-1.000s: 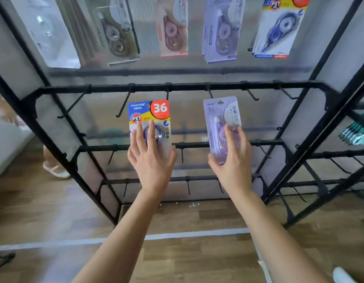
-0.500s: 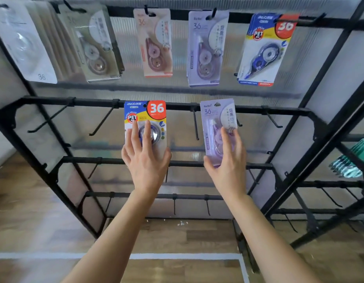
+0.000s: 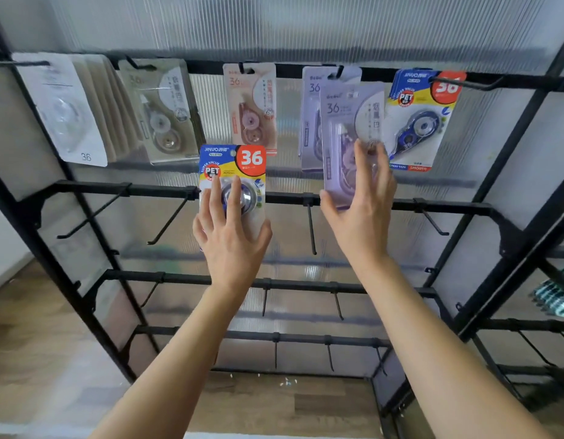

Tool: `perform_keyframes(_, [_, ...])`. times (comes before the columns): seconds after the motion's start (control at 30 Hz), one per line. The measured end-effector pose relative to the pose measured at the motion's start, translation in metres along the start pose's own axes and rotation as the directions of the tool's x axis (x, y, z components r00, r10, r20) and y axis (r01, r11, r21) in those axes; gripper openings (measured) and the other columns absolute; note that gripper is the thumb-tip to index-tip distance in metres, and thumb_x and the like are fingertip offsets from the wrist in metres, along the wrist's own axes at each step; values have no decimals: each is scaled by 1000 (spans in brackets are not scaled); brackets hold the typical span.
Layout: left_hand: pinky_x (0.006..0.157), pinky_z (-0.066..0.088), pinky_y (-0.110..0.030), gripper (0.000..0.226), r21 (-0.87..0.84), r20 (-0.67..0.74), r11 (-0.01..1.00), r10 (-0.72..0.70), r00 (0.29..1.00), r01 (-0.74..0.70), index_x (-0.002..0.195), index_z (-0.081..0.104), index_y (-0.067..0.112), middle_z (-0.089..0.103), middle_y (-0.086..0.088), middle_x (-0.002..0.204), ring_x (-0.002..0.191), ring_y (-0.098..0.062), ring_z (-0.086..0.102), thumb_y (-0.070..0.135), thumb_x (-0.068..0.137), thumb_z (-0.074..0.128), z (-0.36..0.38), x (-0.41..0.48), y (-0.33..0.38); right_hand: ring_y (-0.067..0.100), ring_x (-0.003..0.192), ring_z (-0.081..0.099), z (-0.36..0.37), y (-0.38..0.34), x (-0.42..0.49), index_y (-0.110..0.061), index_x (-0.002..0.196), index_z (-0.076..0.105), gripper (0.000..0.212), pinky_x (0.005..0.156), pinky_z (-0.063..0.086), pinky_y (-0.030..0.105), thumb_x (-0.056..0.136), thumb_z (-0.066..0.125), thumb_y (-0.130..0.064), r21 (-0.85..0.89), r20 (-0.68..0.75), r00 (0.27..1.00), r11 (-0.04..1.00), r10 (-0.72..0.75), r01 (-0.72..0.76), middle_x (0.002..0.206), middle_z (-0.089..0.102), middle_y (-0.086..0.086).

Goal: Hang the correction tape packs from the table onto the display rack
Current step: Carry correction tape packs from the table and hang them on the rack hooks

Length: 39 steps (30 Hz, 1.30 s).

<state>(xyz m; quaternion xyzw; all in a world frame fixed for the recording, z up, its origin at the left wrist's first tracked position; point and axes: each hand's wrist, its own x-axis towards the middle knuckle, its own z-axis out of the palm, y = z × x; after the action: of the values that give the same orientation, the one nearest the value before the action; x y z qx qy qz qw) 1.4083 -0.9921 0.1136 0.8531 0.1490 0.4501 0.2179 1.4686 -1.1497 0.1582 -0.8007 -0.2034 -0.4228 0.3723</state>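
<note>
My left hand [image 3: 230, 236] holds a blue-and-yellow correction tape pack [image 3: 234, 167] marked 36, fingers across its front, level with the rack's second bar. My right hand [image 3: 361, 213] grips a lilac pack [image 3: 342, 131] raised in front of the lilac packs [image 3: 310, 122] that hang on the top bar. The black display rack [image 3: 448, 207] fills the view. Its top row also carries a white pack [image 3: 65, 112], beige packs [image 3: 162, 115], a pink pack [image 3: 252, 106] and blue-yellow packs [image 3: 423, 118].
Bare black hooks [image 3: 310, 226] stick out from the second, third and fourth bars. A ribbed translucent panel [image 3: 306, 23] backs the rack. Green packs [image 3: 556, 299] hang on a side rack at the right. Wood floor [image 3: 36, 359] lies below.
Both hands rose with their packs, and the view tilted up to the top row. The lilac pack climbed from the second bar to in front of the hanging lilac packs.
</note>
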Motion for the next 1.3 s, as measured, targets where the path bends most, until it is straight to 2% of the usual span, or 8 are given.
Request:
perform_keyframes(0.1, [108,21,-51,79,-7,12,1000,14,1000,-14,147,33,17,26,-13,155,142,-34,23,31,79,70,-1,10,-2,42,132,35,1,-7,18,0,139,41,69,108,29,46,81,70,-21,-36,-2,999,998,-42,42,144,32,28])
perform_keyframes(0.2, [109,21,-51,79,-6,28,1000,29,999,-28,148,30,19,24,-11,156,143,-34,21,32,80,68,-2,16,-3,43,133,33,5,-12,29,-5,142,39,71,107,33,53,81,71,-23,-74,48,997,995,-58,61,146,31,27])
perform_keyframes(0.5, [111,18,-50,81,-27,54,999,22,998,-20,149,28,21,23,-10,156,144,-32,19,31,81,71,-8,20,-13,38,135,30,19,-17,34,-12,144,37,70,105,33,50,83,68,-27,-132,27,999,990,46,-42,150,28,20])
perform_keyframes(0.7, [112,17,-50,81,-30,69,999,27,997,-25,149,27,21,22,-9,156,144,-31,17,32,82,70,-13,21,-15,37,138,23,37,-14,46,-15,149,26,74,108,29,45,88,64,-33,-213,140,983,973,116,-85,155,17,19])
perform_keyframes(0.9, [110,19,-50,78,-67,64,996,64,996,-59,148,31,19,23,-10,156,143,-32,20,31,82,70,-19,20,-17,38,143,10,46,-8,49,-23,152,8,79,113,24,47,92,59,-24,-321,297,941,945,161,-60,158,2,18])
perform_keyframes(1.1, [108,22,-51,75,-130,59,988,94,994,-86,147,34,18,27,-12,154,141,-35,24,37,80,61,-14,12,1,36,144,13,22,-1,16,-23,152,14,75,112,22,50,91,59,-24,-308,260,949,947,178,-93,157,10,17])
perform_keyframes(1.3, [109,21,-48,76,-168,86,975,159,984,-143,148,31,20,25,-10,156,143,-32,22,41,80,57,0,-2,47,35,141,21,-21,35,-26,-19,150,21,74,112,21,49,89,61,-19,-352,239,934,920,266,-171,155,18,18])
